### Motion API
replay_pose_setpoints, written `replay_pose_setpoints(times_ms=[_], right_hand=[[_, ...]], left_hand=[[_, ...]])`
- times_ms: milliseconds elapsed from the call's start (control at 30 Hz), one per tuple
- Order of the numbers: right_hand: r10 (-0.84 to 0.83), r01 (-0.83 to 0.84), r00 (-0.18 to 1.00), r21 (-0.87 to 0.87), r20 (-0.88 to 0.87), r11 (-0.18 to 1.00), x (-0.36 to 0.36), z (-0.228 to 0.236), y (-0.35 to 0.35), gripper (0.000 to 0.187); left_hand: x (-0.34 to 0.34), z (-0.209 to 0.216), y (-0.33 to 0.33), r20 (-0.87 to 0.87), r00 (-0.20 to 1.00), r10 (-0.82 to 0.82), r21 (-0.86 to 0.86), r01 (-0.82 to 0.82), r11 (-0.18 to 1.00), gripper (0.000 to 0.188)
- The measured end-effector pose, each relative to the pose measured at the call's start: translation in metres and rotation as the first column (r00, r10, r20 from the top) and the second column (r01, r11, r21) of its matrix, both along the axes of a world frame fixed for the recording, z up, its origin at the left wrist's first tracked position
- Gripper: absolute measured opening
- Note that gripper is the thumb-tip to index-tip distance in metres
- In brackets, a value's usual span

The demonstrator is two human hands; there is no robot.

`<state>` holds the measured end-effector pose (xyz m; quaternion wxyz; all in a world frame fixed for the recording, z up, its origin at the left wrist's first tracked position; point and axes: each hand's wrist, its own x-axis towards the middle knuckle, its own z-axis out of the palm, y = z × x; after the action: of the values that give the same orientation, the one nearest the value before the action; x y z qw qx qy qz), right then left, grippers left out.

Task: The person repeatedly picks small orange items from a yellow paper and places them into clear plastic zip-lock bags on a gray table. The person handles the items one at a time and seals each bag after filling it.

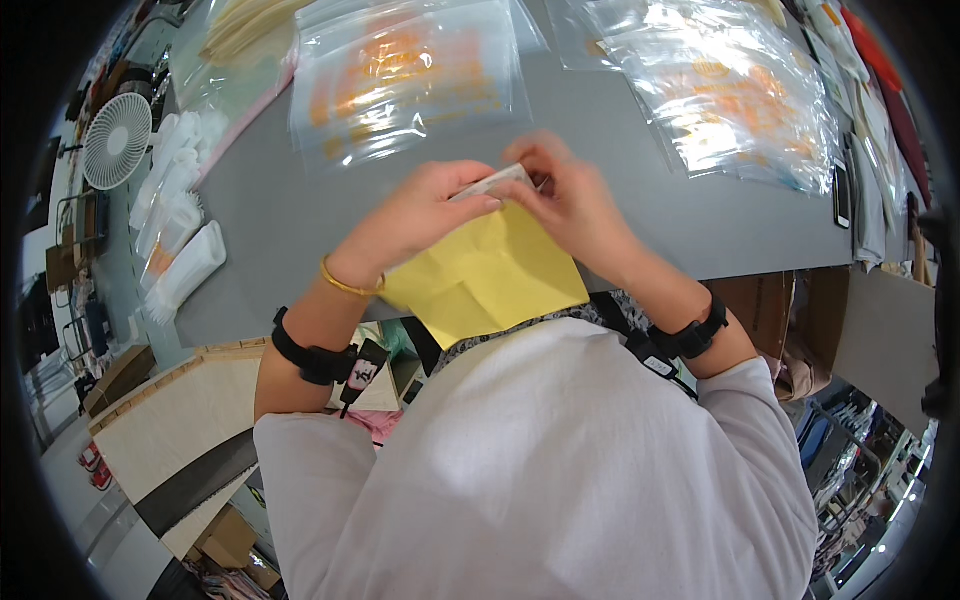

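In front of my body, at the near side of the table, both hands meet over a yellow sheet (500, 280). A small pale flat strip (492, 182) with faint marks lies between them; its exact kind I cannot make out. My left hand (432, 208) pinches its left end between thumb and fingers. At its other end my right hand (568, 200) is closed with the thumb on it, and the raised fingers are blurred. The yellow sheet hangs below the hands, creased, down to my shirt, and its upper edge is hidden behind the fingers.
Clear plastic bags with orange print (410, 85) lie beyond my hands on the grey table (590, 110). Another shiny pile of bags (720, 100) lies at the right, near a dark phone-like object (842, 195). Rolled white plastic bags (190, 262) and a fan (118, 140) are at left.
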<state>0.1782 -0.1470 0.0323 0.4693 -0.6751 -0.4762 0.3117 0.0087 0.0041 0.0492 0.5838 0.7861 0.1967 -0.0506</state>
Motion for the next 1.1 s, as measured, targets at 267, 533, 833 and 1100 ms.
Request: replay_pose_setpoints(times_ms=[267,533,833,1100], right_hand=[[0.002,-0.123,0.889,0.235,0.457,0.964,0.012,-0.008,-0.016,0.023],[-0.052,-0.196,0.775,0.317,0.63,0.928,0.011,-0.01,-0.02,0.031],[-0.044,-0.003,0.981,0.241,0.189,0.971,0.006,-0.019,-0.004,0.014],[-0.11,0.114,0.974,-0.009,0.196,0.993,0.075,-0.038,0.094,0.021]], left_hand=[[0.003,-0.014,0.009,-0.066,0.998,-0.017,-0.406,-0.011,0.914,0.03],[0.0,-0.017,0.004,-0.104,0.993,0.053,-0.66,-0.109,0.743,0.028],[0.004,-0.019,0.015,-0.141,0.99,0.02,-0.469,-0.084,0.879,0.024],[0.027,-0.031,0.031,0.232,0.925,-0.301,0.869,-0.059,0.491,0.007]])
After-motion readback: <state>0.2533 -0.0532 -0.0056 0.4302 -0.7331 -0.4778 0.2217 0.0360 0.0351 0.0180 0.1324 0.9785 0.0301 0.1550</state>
